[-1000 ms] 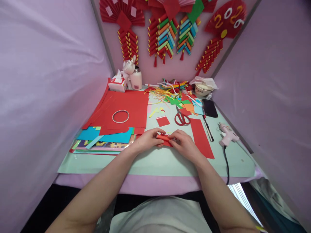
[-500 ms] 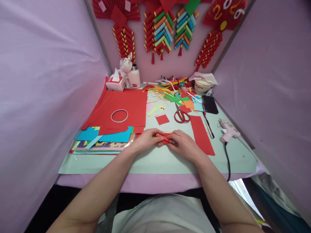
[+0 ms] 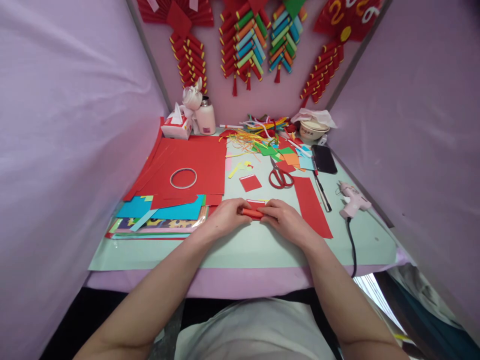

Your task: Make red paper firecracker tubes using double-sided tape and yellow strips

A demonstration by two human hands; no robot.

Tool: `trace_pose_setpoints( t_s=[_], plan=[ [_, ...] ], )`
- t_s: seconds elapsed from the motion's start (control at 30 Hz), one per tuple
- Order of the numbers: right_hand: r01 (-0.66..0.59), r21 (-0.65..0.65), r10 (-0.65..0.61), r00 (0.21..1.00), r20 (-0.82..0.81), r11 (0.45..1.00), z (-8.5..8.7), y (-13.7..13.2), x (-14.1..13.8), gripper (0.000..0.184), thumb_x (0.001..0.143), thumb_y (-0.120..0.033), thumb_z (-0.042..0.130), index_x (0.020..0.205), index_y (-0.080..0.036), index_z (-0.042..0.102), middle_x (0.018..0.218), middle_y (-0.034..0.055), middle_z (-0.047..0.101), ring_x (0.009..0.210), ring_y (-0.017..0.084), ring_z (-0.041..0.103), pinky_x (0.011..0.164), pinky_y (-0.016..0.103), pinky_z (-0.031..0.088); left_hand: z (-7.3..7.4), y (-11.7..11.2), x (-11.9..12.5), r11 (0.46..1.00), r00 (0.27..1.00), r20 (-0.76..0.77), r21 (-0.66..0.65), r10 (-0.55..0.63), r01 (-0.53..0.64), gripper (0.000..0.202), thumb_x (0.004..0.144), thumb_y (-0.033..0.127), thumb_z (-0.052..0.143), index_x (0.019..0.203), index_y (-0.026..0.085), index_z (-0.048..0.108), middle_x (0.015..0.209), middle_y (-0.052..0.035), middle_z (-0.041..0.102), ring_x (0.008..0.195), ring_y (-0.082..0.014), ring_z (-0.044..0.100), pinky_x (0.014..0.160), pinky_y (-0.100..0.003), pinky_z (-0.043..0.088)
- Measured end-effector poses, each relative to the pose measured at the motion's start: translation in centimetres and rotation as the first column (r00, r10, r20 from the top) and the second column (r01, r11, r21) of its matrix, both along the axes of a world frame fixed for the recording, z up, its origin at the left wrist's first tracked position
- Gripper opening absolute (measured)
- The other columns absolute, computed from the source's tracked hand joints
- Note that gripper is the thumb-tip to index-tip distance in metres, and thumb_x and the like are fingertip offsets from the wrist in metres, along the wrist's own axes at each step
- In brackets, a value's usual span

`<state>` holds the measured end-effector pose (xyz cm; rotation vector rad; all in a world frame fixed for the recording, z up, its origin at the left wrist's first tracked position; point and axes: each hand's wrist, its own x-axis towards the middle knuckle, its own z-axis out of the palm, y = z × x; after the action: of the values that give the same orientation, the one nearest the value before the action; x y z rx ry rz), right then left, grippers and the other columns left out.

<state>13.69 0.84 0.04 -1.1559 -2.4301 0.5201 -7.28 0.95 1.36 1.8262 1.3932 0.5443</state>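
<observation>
My left hand (image 3: 224, 217) and my right hand (image 3: 283, 219) meet at the middle of the pale green mat (image 3: 240, 250). Between their pinched fingers lies a small red paper roll (image 3: 252, 213), held at both ends, resting on a flat piece of red paper. Each hand's fingers are curled round the roll. A small red square (image 3: 250, 182) lies just beyond the hands. A long red paper strip (image 3: 311, 205) lies to the right of my right hand.
Red scissors (image 3: 280, 177) lie past the square. A stack of red sheets (image 3: 187, 167) with a ring (image 3: 183, 178) on it fills the left. A glue gun (image 3: 352, 200), a dark phone (image 3: 324, 160), a bowl (image 3: 311, 131) and coloured scraps sit at right and back.
The roll has turned from tilted to nearly level between my fingers. The view has dipped slightly; the hands stay in the same place.
</observation>
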Motion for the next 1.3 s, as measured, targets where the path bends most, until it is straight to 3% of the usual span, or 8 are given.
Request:
trace_pose_setpoints(
  t_s=[0.1, 0.17, 0.27, 0.43, 0.7, 0.83, 1.1, 1.3],
  plan=[
    [0.049, 0.009, -0.049, 0.999, -0.014, 0.999, 0.04, 0.08, 0.25, 0.021, 0.089, -0.022, 0.055, 0.109, -0.024, 0.06, 0.088, 0.003, 0.06, 0.086, 0.019, 0.052, 0.073, 0.03, 0.041, -0.37, -0.04, 0.02, 1.0, 1.0, -0.005, -0.012, -0.001, 0.001, 0.024, 0.066, 0.021, 0.064, 0.09, 0.02, 0.065, 0.076, 0.0007, 0.066, 0.071, -0.0167, 0.061, 0.059, -0.024, 0.041],
    [0.069, 0.007, -0.068, 0.998, -0.016, 0.998, 0.08, 0.07, 0.39, 0.013, 0.087, -0.02, 0.057, 0.1, -0.023, 0.059, 0.086, 0.0024, 0.059, 0.085, 0.018, 0.051, 0.072, 0.03, 0.041, -0.66, -0.1, 0.07, 1.0, 1.0, -0.009, 0.003, -0.007, 0.007, 0.025, 0.065, 0.019, 0.063, 0.09, 0.02, 0.064, 0.075, 0.0012, 0.065, 0.071, -0.0161, 0.061, 0.059, -0.024, 0.04],
    [0.074, 0.008, -0.074, 0.997, -0.017, 0.997, 0.13, 0.03, 0.47, 0.002, 0.086, -0.02, 0.057, 0.088, -0.021, 0.058, 0.087, 0.0029, 0.058, 0.085, 0.018, 0.051, 0.071, 0.029, 0.04, -0.78, -0.28, 0.3, 0.997, 0.999, -0.044, 0.071, 0.001, 0.002, 0.023, 0.067, 0.016, 0.06, 0.089, 0.02, 0.063, 0.075, 0.0016, 0.064, 0.069, -0.015, 0.059, 0.058, -0.024, 0.039],
    [0.073, 0.019, -0.072, 0.997, -0.041, 0.997, 0.0, 0.06, 0.36, 0.006, 0.086, -0.018, 0.056, 0.091, -0.022, 0.057, 0.085, 0.0024, 0.057, 0.083, 0.017, 0.051, 0.07, 0.028, 0.04, -0.25, -0.51, 0.56, 0.981, 0.992, -0.126, 0.187, -0.019, 0.043, 0.01, 0.076, 0.024, 0.057, 0.085, 0.02, 0.062, 0.075, 0.0005, 0.061, 0.068, -0.0152, 0.056, 0.058, -0.025, 0.038],
    [0.049, 0.033, -0.049, 0.999, -0.023, 0.998, -0.03, 0.2, 0.15, 0.007, 0.088, -0.018, 0.054, 0.086, -0.021, 0.059, 0.086, 0.0032, 0.057, 0.084, 0.017, 0.052, 0.071, 0.028, 0.04, 0.09, -0.65, 0.02, 0.912, 0.943, -0.327, 0.365, -0.062, 0.187, 0.022, 0.088, 0.03, 0.05, 0.104, 0.022, 0.064, 0.102, -0.0067, 0.054, 0.087, -0.0196, 0.056, 0.073, -0.031, 0.045],
    [0.072, 0.029, -0.072, 0.997, 0.006, 0.997, -0.02, 0.24, 0.03, 0.008, 0.089, -0.019, 0.054, 0.087, -0.021, 0.062, 0.087, 0.004, 0.058, 0.086, 0.018, 0.053, 0.072, 0.029, 0.041, -0.04, -0.72, 0.15, 0.853, 0.925, -0.366, 0.447, -0.1, 0.269, 0.025, 0.091, 0.022, 0.046, 0.111, 0.021, 0.06, 0.102, -0.0077, 0.053, 0.095, -0.0211, 0.051, 0.079, -0.033, 0.045],
    [0.059, 0.024, -0.059, 0.998, -0.012, 0.998, -0.14, 0.13, -0.27, 0.011, 0.089, -0.018, 0.053, 0.093, -0.022, 0.062, 0.089, 0.0044, 0.059, 0.087, 0.019, 0.054, 0.074, 0.03, 0.042, -0.88, -0.31, 0.17, 0.865, 0.947, -0.286, 0.429, -0.143, 0.26, 0.018, 0.09, 0.018, 0.045, 0.096, 0.019, 0.062, 0.098, -0.0057, 0.056, 0.095, -0.02, 0.049, 0.083, -0.034, 0.044],
    [0.042, 0.018, -0.042, 0.998, -0.039, 0.999, -0.29, 0.1, -0.33, 0.012, 0.09, -0.019, 0.051, 0.091, -0.022, 0.063, 0.09, 0.0045, 0.058, 0.088, 0.018, 0.053, 0.076, 0.031, 0.042, -0.34, -0.5, 0.28, 0.877, 0.944, -0.302, 0.407, -0.136, 0.257, 0.021, 0.085, 0.011, 0.045, 0.093, 0.017, 0.063, 0.097, -0.0074, 0.057, 0.095, -0.0209, 0.051, 0.084, -0.034, 0.044]
  ],
)
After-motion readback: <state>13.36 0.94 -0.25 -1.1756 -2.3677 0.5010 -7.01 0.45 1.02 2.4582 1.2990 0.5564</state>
